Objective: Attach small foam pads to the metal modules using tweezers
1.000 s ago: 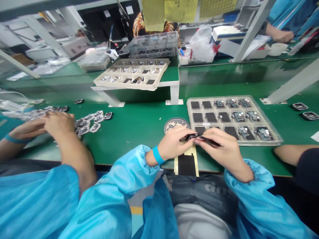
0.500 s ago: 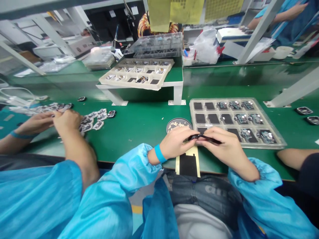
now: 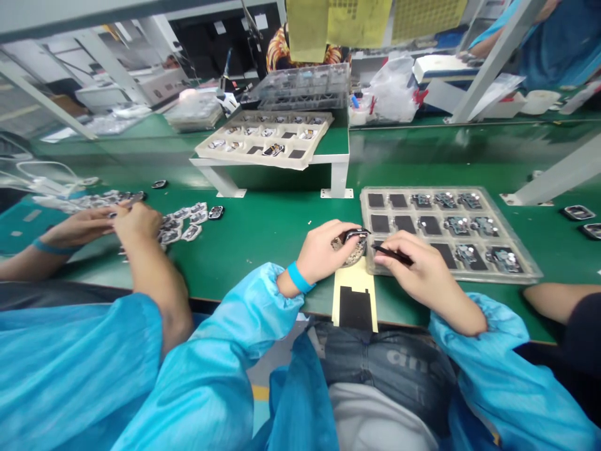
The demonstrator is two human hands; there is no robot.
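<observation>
My left hand (image 3: 323, 254) is closed on a small black casing (image 3: 355, 233), held between thumb and fingers. Under it sits a round dish (image 3: 355, 254) with small beige pieces, partly hidden by the hand. A slim black tool that looks like tweezers (image 3: 392, 254) is pinched in my right hand (image 3: 420, 269). Its tip points left, a short way apart from the casing. Just beyond my right hand lies a clear compartment tray (image 3: 521, 275) with small circuit boards in some pockets and dark pads in others.
Yellow paper with a black sheet (image 3: 355, 307) lies at the table's front edge. A raised shelf (image 3: 340, 138) bears another parts tray (image 3: 305, 156). At left, a co-worker's hands (image 3: 136, 222) work beside a pile of casings (image 3: 171, 232). Another person's arm (image 3: 558, 300) rests at right.
The tool's tip has moved off the casing and my hands have drawn slightly apart. My left hand has tilted the casing up over the dish.
</observation>
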